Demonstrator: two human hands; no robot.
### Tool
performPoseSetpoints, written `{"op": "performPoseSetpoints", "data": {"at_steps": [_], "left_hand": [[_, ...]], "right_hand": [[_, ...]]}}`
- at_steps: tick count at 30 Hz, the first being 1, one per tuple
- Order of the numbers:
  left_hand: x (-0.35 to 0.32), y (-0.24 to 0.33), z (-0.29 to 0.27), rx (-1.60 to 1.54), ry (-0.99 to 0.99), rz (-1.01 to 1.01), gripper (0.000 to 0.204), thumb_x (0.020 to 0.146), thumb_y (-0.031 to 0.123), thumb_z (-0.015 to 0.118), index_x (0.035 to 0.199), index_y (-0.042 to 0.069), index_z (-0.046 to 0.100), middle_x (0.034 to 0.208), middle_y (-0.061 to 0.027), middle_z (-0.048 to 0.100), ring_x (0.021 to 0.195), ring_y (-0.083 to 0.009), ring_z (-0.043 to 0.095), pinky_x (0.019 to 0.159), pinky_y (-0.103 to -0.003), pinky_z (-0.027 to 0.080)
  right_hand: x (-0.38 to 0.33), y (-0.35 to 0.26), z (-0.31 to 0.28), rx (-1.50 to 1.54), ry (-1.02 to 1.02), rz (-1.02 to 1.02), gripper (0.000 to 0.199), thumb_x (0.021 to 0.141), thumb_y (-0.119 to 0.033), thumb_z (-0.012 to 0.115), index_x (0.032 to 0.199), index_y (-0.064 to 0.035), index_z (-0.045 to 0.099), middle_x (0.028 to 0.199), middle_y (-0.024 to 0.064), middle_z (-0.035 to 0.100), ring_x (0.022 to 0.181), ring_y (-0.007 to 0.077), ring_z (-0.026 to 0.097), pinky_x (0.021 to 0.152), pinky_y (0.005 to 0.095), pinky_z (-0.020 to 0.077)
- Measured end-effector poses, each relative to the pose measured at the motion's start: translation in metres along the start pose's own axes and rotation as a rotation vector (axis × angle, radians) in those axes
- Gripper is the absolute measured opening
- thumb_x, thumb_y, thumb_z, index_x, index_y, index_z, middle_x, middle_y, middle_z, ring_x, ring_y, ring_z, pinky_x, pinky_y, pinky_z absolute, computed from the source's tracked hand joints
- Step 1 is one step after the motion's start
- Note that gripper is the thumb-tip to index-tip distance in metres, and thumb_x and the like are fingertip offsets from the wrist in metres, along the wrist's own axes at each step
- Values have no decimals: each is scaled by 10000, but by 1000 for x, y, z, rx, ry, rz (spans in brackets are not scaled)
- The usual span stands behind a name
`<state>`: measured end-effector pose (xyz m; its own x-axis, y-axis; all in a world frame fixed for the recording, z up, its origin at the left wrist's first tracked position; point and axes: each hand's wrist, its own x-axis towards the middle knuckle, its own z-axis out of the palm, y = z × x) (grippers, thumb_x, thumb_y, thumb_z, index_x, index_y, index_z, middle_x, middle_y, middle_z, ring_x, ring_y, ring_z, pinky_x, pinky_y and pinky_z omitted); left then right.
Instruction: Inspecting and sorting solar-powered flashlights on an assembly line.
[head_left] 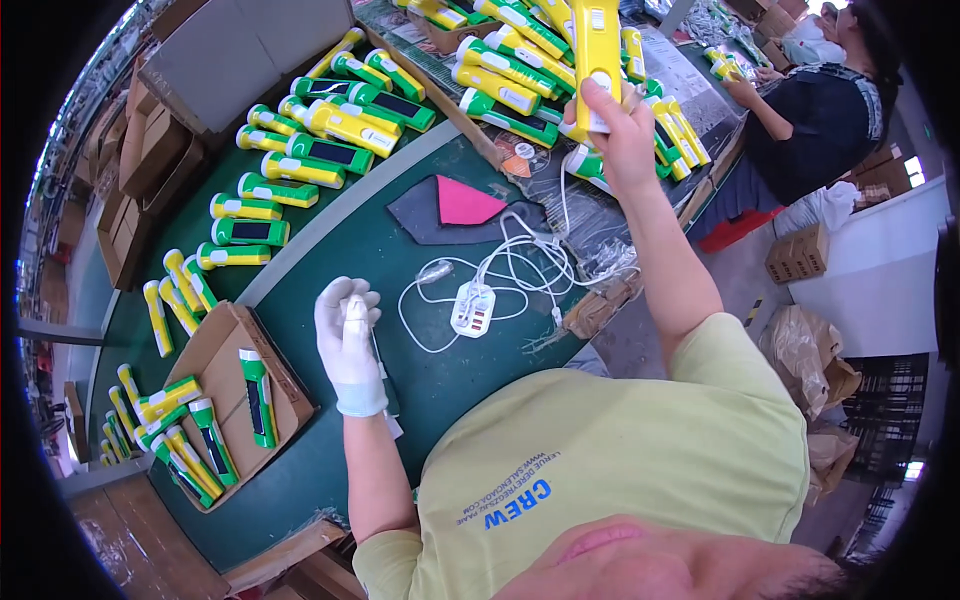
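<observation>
My bare right hand (628,140) is raised over the far side of the bench, closed round the lower end of a yellow flashlight (598,45). Below it lies a pile of green and yellow flashlights (505,85). In a white glove, my left hand (347,330) hovers over the green bench (330,265) with its fingers curled in. Whatever sits between those fingers is hidden; a thin white cord runs down beside the wrist. Right of that hand lies a white multi-port USB charger (472,309) among tangled white cables (515,270).
More flashlights (340,125) line the bench's far left side. A cardboard tray (290,400) at left holds several others. Dark and pink cloth pieces (468,202) lie mid-bench. A co-worker in dark clothes (815,130) handles flashlights at the upper right. Cardboard boxes (797,255) stand on the floor.
</observation>
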<state>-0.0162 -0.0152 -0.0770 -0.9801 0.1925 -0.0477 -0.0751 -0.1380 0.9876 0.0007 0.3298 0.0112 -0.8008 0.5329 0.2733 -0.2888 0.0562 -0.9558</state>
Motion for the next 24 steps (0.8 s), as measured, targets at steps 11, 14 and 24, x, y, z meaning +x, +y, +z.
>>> {"op": "performPoseSetpoints", "data": {"at_steps": [11,14,24], "left_hand": [[34,64,52,728,-337,178,437,837,286,692,1179,54,550,1061,-114,669,957,-269,657,817,-348,514],[35,69,44,1126,-411,470,499,781,310,733,1195,96,556,994,-130,662,896,-303,645,758,-371,519],[67,76,-68,1141,121,421,274,810,232,695,1056,112,668,926,-91,670,821,-284,661,755,-393,532]], "right_hand": [[-61,54,62,95,-510,145,461,1004,-423,412,1096,-32,638,834,99,687,511,30,478,439,169,346],[-59,47,74,-35,-529,105,523,946,-445,497,1241,-22,581,920,83,680,523,27,467,467,160,349],[-47,41,75,226,-377,175,331,846,-131,669,1144,-11,587,795,-23,545,628,29,452,544,191,338]]}}
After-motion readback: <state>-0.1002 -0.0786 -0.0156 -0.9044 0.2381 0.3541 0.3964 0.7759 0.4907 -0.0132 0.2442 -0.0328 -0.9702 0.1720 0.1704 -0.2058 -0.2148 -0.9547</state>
